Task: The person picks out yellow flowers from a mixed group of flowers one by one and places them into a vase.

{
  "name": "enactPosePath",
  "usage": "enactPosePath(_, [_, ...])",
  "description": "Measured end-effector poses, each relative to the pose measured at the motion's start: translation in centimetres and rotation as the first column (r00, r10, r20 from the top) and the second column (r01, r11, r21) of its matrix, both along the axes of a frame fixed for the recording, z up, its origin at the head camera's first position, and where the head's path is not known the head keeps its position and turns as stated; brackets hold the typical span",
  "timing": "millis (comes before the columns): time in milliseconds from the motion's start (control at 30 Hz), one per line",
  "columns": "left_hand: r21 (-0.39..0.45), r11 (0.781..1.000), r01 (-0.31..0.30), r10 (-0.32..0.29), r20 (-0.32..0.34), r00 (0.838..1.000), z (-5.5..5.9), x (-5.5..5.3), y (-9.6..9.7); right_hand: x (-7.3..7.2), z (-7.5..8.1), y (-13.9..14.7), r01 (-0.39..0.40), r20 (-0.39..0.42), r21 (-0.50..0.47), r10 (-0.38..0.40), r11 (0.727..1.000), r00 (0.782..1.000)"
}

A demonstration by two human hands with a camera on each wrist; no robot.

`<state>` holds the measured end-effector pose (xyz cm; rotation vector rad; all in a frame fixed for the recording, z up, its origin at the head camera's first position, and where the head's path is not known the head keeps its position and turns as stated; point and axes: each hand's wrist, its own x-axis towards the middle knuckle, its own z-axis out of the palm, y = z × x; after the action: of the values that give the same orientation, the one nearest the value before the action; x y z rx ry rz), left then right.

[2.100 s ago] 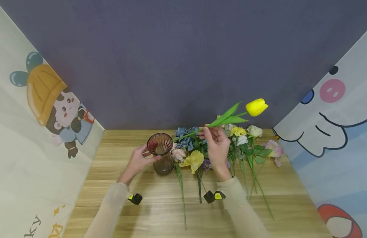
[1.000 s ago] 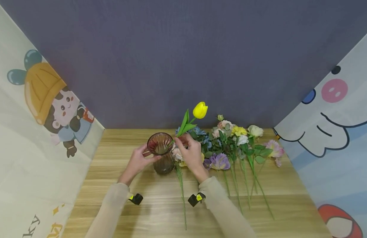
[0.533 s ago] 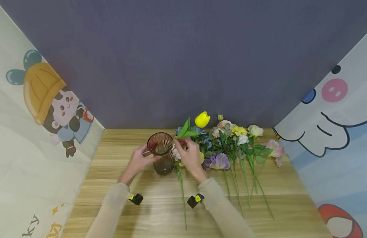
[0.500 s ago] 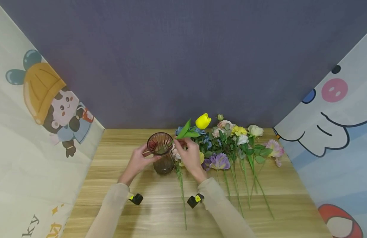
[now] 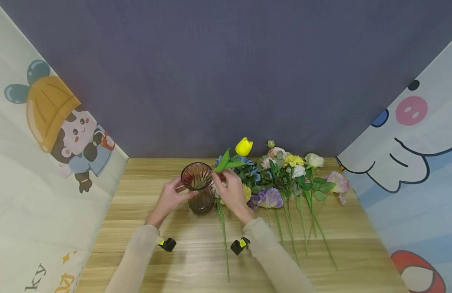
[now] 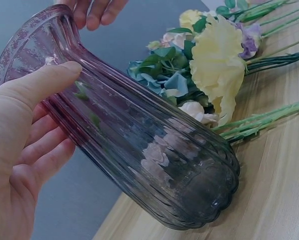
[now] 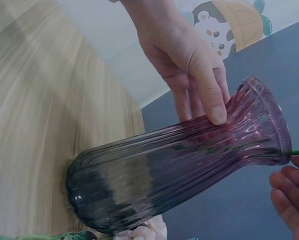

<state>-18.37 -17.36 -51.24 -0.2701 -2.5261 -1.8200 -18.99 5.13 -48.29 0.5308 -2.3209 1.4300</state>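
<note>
A ribbed glass vase (image 5: 201, 201), purple at its flared mouth and grey toward its base, stands on the wooden table. My left hand (image 5: 171, 199) grips it below the rim, thumb on the near side, as the left wrist view also shows with the vase (image 6: 154, 145). At the rim's right side, my right hand (image 5: 231, 189) pinches the green stem of a yellow tulip (image 5: 244, 146). Two green leaves and the bloom rise above those fingers, leaning right. In the right wrist view the stem (image 7: 296, 152) reaches the vase's mouth; its lower end is hard to make out.
Right of the vase lie several artificial flowers: blue ones (image 5: 253, 173), a purple one (image 5: 271, 198), a white rose (image 5: 314, 160) and a pink one (image 5: 337, 183). Long stems (image 5: 226, 244) extend toward the front of the table (image 5: 196, 260). A dark wall (image 5: 226, 81) stands behind.
My right hand has brought the tulip leftward from above the flowers to the vase's rim. The bloom has dipped, then shifted slightly left. My left hand has stayed on the vase.
</note>
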Motion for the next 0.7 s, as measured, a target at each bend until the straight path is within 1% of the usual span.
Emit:
enactPosePath(67, [0.003, 1.0, -0.001, 0.001, -0.001, 1.0, -0.36, -0.13, -0.12, -0.05, -0.06, 0.02, -0.007, -0.005, -0.008, 0.007, 1.0, 1.0])
enactPosePath(167, [0.014, 1.0, -0.001, 0.001, -0.001, 1.0, -0.57, -0.17, -0.19, -0.1, 0.0, 0.05, -0.011, -0.007, -0.029, 0.011, 1.0, 1.0])
enactPosePath(433, [0.038, 0.999, 0.018, -0.018, -0.005, 1.0, -0.44, -0.21, -0.37, 0.0, 0.36, 0.02, 0.001, 0.044, -0.111, 0.004, 0.994, 0.999])
enactPosePath(600, [0.031, 0.999, 0.012, -0.011, -0.013, 1.0, -0.55, -0.23, -0.4, 0.2, 0.43, 0.05, 0.0, 0.057, -0.172, 0.01, 0.985, 0.998])
enactPosePath(700, [0.025, 1.0, 0.012, -0.011, -0.024, 1.0, -0.62, -0.17, -0.41, 0.28, 0.35, 0.11, 0.014, 0.068, -0.183, -0.002, 0.983, 0.998])
